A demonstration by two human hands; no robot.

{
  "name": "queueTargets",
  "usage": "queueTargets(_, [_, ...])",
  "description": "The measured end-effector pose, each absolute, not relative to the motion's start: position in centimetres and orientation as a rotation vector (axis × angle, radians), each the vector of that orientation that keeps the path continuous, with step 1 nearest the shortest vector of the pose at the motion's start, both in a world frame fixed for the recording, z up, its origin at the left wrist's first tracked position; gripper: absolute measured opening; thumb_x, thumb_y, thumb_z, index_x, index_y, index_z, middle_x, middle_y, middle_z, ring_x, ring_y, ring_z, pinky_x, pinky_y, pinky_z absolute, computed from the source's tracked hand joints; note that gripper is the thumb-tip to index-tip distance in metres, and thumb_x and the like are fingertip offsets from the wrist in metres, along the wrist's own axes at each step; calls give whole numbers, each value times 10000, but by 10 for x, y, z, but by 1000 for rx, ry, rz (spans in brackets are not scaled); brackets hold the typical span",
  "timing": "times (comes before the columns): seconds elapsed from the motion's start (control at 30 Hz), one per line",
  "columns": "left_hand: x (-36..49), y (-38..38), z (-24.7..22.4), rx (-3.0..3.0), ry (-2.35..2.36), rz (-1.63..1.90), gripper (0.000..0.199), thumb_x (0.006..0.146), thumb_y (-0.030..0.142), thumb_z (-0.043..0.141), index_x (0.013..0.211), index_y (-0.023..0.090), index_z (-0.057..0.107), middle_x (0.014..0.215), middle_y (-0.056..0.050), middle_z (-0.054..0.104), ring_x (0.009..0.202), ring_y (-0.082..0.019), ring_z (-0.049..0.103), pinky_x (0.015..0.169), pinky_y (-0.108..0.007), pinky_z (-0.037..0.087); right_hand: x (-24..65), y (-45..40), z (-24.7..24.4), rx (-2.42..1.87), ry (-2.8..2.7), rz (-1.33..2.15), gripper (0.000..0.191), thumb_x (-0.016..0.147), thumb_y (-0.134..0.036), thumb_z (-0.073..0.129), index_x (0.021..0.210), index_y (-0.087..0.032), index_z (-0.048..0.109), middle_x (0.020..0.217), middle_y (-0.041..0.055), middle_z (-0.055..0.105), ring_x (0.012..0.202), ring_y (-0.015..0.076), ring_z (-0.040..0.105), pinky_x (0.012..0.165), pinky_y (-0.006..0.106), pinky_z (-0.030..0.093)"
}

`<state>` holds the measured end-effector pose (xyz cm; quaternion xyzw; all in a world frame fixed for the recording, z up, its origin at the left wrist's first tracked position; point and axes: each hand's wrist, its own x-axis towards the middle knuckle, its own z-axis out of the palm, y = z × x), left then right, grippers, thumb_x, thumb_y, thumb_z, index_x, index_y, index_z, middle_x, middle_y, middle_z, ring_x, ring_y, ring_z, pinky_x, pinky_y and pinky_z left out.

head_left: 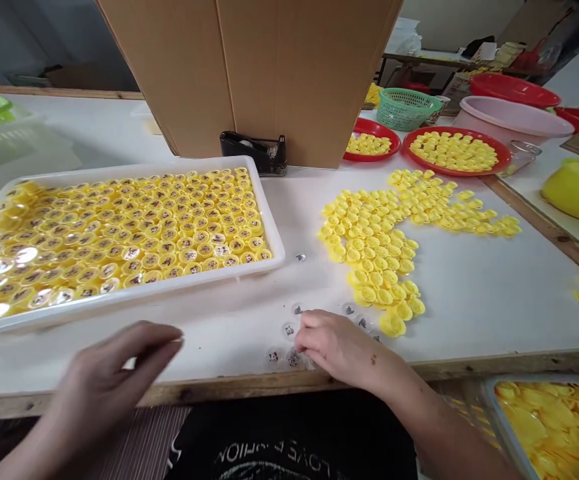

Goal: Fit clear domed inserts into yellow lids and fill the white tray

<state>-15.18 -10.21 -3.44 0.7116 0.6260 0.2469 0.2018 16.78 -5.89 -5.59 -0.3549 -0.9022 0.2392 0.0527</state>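
Observation:
Several clear round discs with small dark pictures (273, 357) lie on the white table near its front edge. My right hand (327, 343) is among them, fingers pinched together and touching the table; what lies between the fingertips is hidden. My left hand (124, 373) hangs over the front edge, left of the discs, slightly blurred, with thumb and index finger close together; whether anything small is between them cannot be made out. A white tray (269, 227) at the left holds rows of yellow cups with pictured discs in them. Loose yellow cups (369, 253) are spread right of centre.
A cardboard box (269, 73) stands behind the tray, with a black tape dispenser (254, 153) before it. Red plates (502, 160) of yellow pieces, a green basket (404, 110) and a pink basin (514, 120) are at the back right. A bin of yellow pieces (554, 427) sits below right.

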Motion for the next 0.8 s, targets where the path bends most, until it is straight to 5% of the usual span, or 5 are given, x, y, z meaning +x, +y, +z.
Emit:
queueTargets(0.33, [-60, -67, -74, 2154, 1096, 232, 142, 800, 222, 555, 934, 186, 585, 830, -15, 578, 670, -130, 554, 602, -224, 429, 162, -47, -57, -1153, -2843, 537, 121, 809, -123, 630, 716, -173, 571, 739, 2, 525, 701, 142, 486, 591, 257, 328])
queueTargets(0.8, [-46, -66, -83, 2182, 1182, 254, 180, 793, 234, 573, 964, 185, 545, 878, -20, 559, 674, -131, 544, 611, -237, 435, 171, -53, -68, -1179, -2794, 519, 85, 789, -88, 598, 793, -168, 567, 808, 22, 570, 761, 164, 522, 656, 276, 387])
